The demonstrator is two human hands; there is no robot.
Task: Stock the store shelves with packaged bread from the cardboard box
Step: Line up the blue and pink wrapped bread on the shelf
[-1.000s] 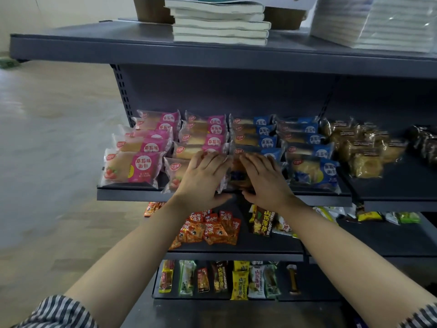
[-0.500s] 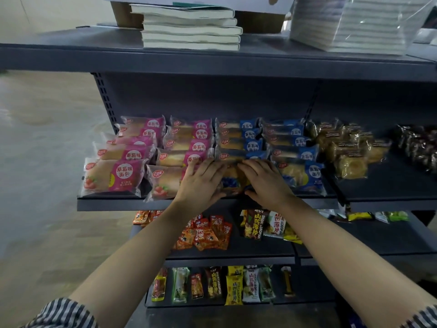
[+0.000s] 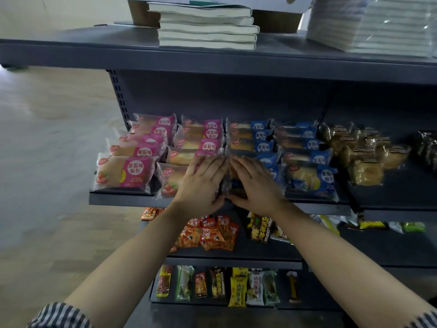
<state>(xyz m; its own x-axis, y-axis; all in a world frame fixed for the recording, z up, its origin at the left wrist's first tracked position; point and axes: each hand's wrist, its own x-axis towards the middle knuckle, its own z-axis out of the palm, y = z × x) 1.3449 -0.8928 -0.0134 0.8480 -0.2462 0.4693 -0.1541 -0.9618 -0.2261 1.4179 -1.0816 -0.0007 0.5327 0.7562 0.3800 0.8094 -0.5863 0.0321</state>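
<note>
Both hands were up on the middle shelf (image 3: pixel 132 200), right at its front lip! The left hand (image 3: pixel 203 183) and the right hand (image 3: pixel 256 185) sat side by side, fingertips almost meeting, and between them was one bread packet (image 3: pixel 233 185), mostly covered. Fingers lay across the top of it, thumbs tucked in against its near edge, so each hand had a hold on that packet from its own side. It sat at the head of a row, at the seam between two colours: the pink packets (image 3: pixel 127 171) stacked back in rows to the left, the blue packets (image 3: pixel 309 179) to the right. Further right, brown buns (image 3: pixel 365 172) in clear wrap filled the next bay. Up top, a pile of books (image 3: pixel 205 27) lay on the highest shelf, and the cardboard box (image 3: pixel 142 13) stood just behind them, its upper part cut off by the frame. Below the hands, red snack bags (image 3: pixel 210 233) lay spread on the lower shelf. Striped sleeves (image 3: pixel 59 316) showed at the bottom corners.
</note>
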